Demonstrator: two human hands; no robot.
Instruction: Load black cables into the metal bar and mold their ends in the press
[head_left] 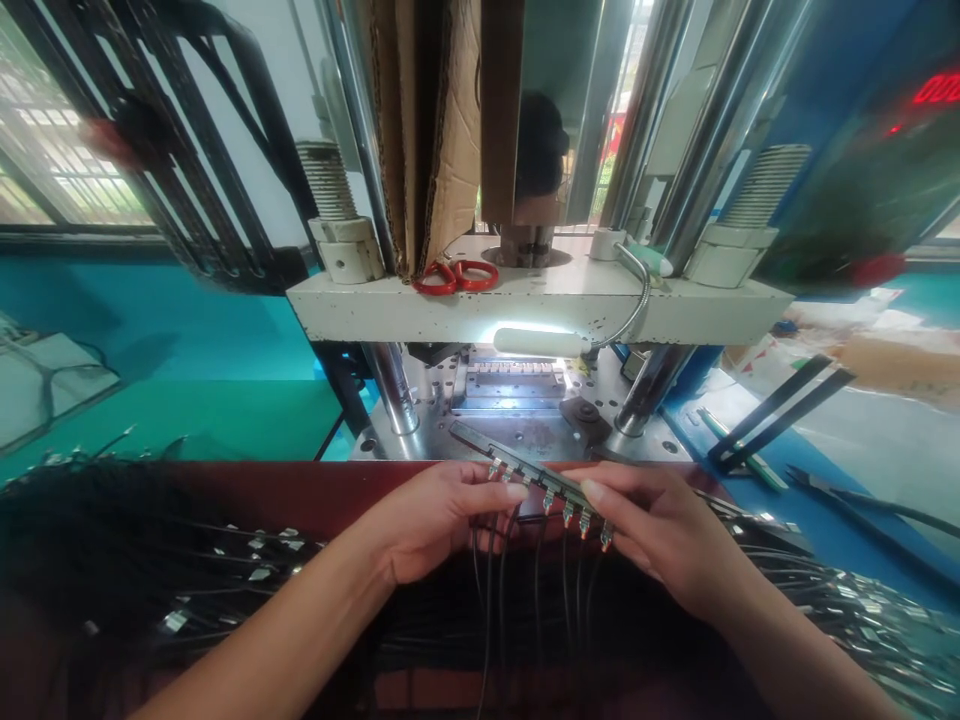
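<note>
A long, narrow dark metal strip (pixel 471 436) is held at a slant in front of the press, its left end higher. Several small silvery connectors (pixel 568 516) sit along its lower edge, with black cables (pixel 538 580) hanging from them. My left hand (pixel 457 510) pinches near the left-middle of the strip, thumb over a connector and its cable. My right hand (pixel 652 530) grips the strip's right end between thumb and fingers. Behind the strip, a lit metal fixture (pixel 514 380) with a toothed row lies on the press bed.
Around the fixture stand the press's steel columns (pixel 394 390) under a white plate (pixel 405 315). Red-handled scissors (pixel 456 278) and a lamp (pixel 540 342) are on that plate. Bundled cables (pixel 255 550) lie left and right; pliers (pixel 840 490) rest on the blue surface.
</note>
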